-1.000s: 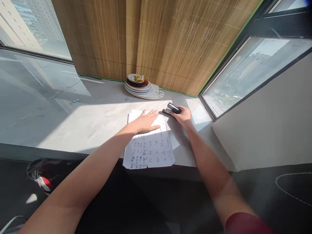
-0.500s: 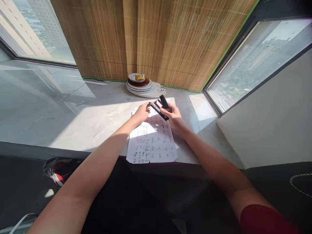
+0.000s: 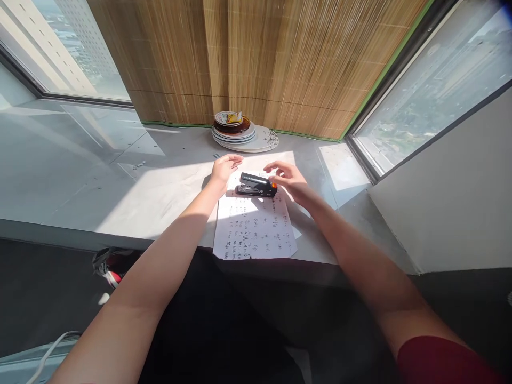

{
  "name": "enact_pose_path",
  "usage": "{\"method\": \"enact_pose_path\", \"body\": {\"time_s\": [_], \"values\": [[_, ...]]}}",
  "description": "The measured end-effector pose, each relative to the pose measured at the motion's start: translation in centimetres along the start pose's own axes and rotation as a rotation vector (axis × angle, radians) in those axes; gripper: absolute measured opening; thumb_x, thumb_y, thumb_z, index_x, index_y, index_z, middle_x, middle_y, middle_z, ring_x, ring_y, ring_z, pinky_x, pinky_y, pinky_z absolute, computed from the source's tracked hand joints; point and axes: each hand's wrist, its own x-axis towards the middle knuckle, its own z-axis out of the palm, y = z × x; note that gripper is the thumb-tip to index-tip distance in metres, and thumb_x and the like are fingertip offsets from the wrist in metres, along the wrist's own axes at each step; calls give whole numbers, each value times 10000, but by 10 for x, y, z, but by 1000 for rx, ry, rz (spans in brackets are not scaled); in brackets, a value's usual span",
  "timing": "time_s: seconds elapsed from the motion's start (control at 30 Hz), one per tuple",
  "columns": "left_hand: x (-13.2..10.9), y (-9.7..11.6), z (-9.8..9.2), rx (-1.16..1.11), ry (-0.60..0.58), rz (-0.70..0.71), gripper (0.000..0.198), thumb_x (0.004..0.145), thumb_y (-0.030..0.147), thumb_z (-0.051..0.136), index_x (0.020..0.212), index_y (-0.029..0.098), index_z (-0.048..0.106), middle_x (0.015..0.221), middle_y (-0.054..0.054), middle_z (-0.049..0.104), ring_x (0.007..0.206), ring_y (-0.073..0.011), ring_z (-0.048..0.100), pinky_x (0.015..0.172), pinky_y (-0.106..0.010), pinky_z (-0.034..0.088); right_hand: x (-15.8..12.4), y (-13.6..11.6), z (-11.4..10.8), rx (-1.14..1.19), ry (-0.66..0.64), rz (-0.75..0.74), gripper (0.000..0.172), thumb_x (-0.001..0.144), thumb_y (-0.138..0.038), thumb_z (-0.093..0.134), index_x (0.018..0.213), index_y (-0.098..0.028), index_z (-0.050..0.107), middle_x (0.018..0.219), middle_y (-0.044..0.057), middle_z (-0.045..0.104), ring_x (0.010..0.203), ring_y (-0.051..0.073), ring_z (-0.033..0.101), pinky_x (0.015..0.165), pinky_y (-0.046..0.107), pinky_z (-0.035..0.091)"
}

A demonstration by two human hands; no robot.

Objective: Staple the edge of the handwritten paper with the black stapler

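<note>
A black stapler (image 3: 256,185) with an orange patch at its right end rests on a sheet of paper (image 3: 256,234) covered in handwriting. Its top arm is closed down over the base, with a narrow gap at the left end. My left hand (image 3: 224,169) is just to the left of the stapler, fingers stretched out and holding nothing. On the other side, my right hand (image 3: 288,178) hovers by the stapler's orange end with its fingers loosely spread and nothing in them. Whether its thumb still touches the stapler, I cannot tell.
Behind the paper, a stack of plates (image 3: 234,133) with a small yellow packet (image 3: 233,118) on top stands on the pale ledge (image 3: 172,181). A bamboo blind (image 3: 256,64) hangs behind. Small bits lie scattered at left. Dark shoes (image 3: 114,266) are on the floor.
The stapler, held opened up in my right hand before, now lies closed on the paper. Both hands have come away from it, and the view has shifted slightly.
</note>
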Motion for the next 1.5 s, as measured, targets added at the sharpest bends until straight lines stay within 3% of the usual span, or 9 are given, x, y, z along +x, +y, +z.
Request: {"method": "enact_pose_path", "body": {"time_s": [0.2, 0.43, 0.7, 0.87, 1.0, 1.13, 1.23, 1.37, 1.5], "values": [[0, 1, -3, -38, 4, -19, 496, 1118, 204, 259, 1571, 125, 446, 1697, -185, 553, 1431, -232, 587, 1237, -524, 399, -5, 7, -25, 359, -170, 410, 369, 798, -351, 684, 1116, -189, 778, 990, 82, 783, 528, 121, 426, 513, 356, 412], [2, 1, 7, -646, 213, -81, 159, 980, 127, 540, 944, 172, 688, 1270, -180, 786, 1216, -249, 707, 1135, -407, 487, -4, 3, -25, 506, -298, 546, 320, 741, -269, 842, 1046, -192, 781, 891, 65, 777, 748, 226, 777, 574, 291, 617], [7, -3, -12, -1007, 215, -244, 191, 1040, 133, 488, 979, 180, 663, 1134, -144, 803, 1171, -229, 693, 1121, -417, 476, -3, 1, -26, 531, -295, 585, 356, 743, -242, 856, 1096, -225, 814, 914, 41, 779, 666, 170, 700, 583, 307, 627], [4, 2, -17, -1037, 188, -286, 248, 1090, 172, 409, 1033, 164, 649, 1059, -142, 800, 1170, -231, 696, 1107, -397, 480, -6, 2, -19, 364, -15, 302, 280, 831, -359, 829, 1086, -245, 839, 1022, 35, 758, 584, 88, 418, 496, 277, 416], [2, 6, -16, -1075, 179, -312, 274, 1111, 191, 392, 1055, 158, 658, 1014, -126, 804, 1159, -231, 695, 1111, -379, 480, -3, 3, -2, 53, -39, 20, 325, 888, -495, 835, 1142, -293, 829, 1185, 54, 736, 863, 184, 615, 721, 356, 555], [1, 9, -17, -1091, 190, -323, 286, 1116, 217, 415, 1081, 141, 689, 1033, -122, 815, 1125, -241, 720, 1131, -389, 493, -2, 4, 13, -138, -147, -49, 250, 802, -369, 892, 1023, -281, 816, 1030, 55, 717, 897, 231, 642, 758, 401, 579], [0, 13, -14, -1085, 191, -278, 284, 1109, 234, 451, 1116, 133, 716, 1077, -118, 817, 1114, -235, 746, 1159, -401, 503, -5, 2, 13, -225, -14, -151, 220, 847, -338, 848, 1056, -279, 814, 1006, 59, 695, 899, 240, 637, 752, 416, 593], [-4, 23, -5, -1173, 152, -279, 340, 1126, 285, 445, 1272, 162, 727, 1091, -127, 807, 1122, -264, 774, 1100, -433, 574, -10, -2, 4, -532, 339, -353, 266, 951, -283, 742, 1207, -312, 809, 1052, 81, 680, 1033, 300, 635, 927, 547, 600], [-7, 30, 2, -1281, 79, -420, 507, 1183, 424, 351, 1449, 117, 654, 1083, -171, 794, 1052, -300, 784, 902, -401, 638, -14, 0, 0, -812, 341, -484, 413, 991, -174, 656, 1320, -395, 773, 1120, 73, 698, 1132, 331, 642, 1033, 599, 556]]}}
